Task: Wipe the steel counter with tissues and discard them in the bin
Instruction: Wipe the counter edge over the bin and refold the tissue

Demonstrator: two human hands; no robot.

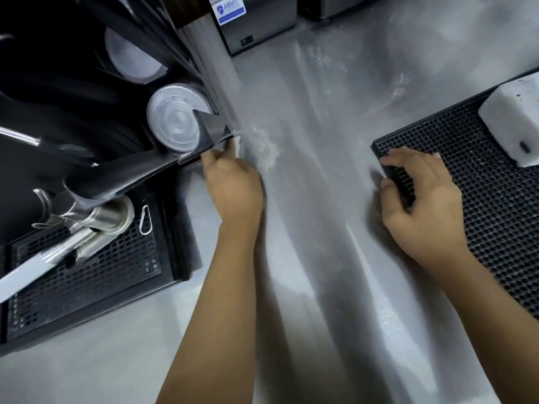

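Pinching blurred white tissue (237, 144) on grey steel counter (320, 97), left hand (234, 185) mid-frame; right hand (420, 199) grips black perforated mat (481, 185) by its corner. Upper left, black holder (211, 131): clear plastic lids (175, 118).

On my left I see a perforated drip tray (87, 287) under a dark machine (58, 91), with a clear lid (173, 118) at its edge. On my right, a rubber mat (481, 214) carries a white box (513, 118). A blue-labelled steel appliance (262, 24) stands behind.

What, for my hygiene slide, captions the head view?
Left hand holds tissue by residue on steel counter; right hand grips black mat.
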